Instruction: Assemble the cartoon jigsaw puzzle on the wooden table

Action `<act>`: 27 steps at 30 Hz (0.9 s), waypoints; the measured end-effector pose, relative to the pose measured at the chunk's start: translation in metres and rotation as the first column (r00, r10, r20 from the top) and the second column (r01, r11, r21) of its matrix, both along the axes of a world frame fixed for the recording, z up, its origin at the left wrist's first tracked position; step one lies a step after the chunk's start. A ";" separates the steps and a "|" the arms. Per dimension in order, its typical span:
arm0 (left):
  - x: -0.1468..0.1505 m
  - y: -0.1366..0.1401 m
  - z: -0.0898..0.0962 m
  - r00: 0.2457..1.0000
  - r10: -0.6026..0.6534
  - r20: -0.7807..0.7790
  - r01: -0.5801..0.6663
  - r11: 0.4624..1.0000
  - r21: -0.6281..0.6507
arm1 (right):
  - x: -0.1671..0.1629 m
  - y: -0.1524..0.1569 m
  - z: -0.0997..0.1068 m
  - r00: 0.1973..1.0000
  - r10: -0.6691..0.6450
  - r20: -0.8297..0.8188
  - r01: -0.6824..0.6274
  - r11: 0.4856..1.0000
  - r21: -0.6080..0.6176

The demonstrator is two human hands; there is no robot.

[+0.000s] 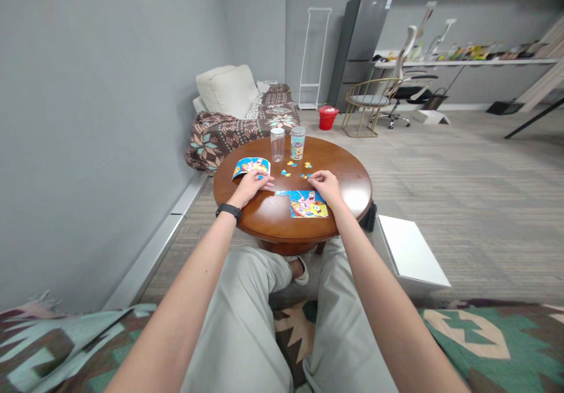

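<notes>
Left of mid-frame, the bare left hand (253, 186) w/ a black wristband (228, 210) is hanging by the curved, blue-and-yellow printed card (250, 167), fingers loosely bent; can't tell if they're pinching anything. Right of center, the bare right hand (325, 184) is hovering at one cluster of small yellow-and-blue jigsaw pieces (285, 173) — fingertips close together, hold unclear. Below, btwn the wrists, the flat, partly built cartoon jigsaw (308, 205) is lying w/ its lower-left part missing. Risk: a low right wrist might be catching its right edge & splitting joints; a long reach might be tipping the clear, lidded jar (277, 146) or printed, lidded jar (298, 145) up top. Open room is showing at the right of the round, glossy brown table (356, 173) — but the near rim's running close below the jigsaw.
</notes>
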State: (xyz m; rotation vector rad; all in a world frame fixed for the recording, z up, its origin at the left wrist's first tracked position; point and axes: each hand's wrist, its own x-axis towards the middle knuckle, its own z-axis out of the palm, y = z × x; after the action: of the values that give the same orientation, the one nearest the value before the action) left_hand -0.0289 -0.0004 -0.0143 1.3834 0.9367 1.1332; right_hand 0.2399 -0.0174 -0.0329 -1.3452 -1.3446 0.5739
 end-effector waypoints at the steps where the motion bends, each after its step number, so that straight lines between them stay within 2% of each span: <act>1: 0.000 0.000 0.001 1.000 0.005 0.002 -0.005 1.000 -0.004 | 0.000 0.000 0.000 1.000 0.017 -0.020 -0.017 1.000 -0.015; 5: 0.000 0.002 0.002 0.999 0.031 0.012 -0.031 0.999 -0.027 | -0.001 0.000 -0.001 0.992 0.077 -0.097 -0.083 0.995 -0.057; 8: -0.001 0.002 0.002 0.998 0.021 0.052 -0.018 0.998 -0.060 | 0.000 0.000 0.000 0.996 0.067 -0.062 -0.069 0.997 -0.036; 12: -0.002 0.000 0.001 0.996 -0.004 0.091 0.007 0.999 -0.034 | 0.000 -0.001 0.001 0.998 0.057 -0.040 -0.057 0.998 0.001; 18: 0.000 -0.001 0.003 0.999 -0.035 0.032 0.036 0.998 -0.057 | -0.002 0.000 0.002 0.969 0.146 -0.200 -0.159 0.986 -0.053; 23: -0.001 -0.001 0.001 1.000 -0.004 0.005 0.004 1.000 -0.027 | 0.001 0.000 0.002 0.999 0.038 0.006 -0.038 0.998 0.047; 27: -0.002 0.000 0.000 0.997 -0.021 -0.072 0.025 0.998 0.056 | 0.002 0.001 0.001 0.994 0.104 -0.042 -0.104 0.995 -0.008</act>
State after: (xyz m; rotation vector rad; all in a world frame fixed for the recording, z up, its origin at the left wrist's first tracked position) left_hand -0.0312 -0.0003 -0.0142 1.4849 0.9433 1.1067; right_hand 0.2415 -0.0168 -0.0321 -1.2704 -1.3851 0.6768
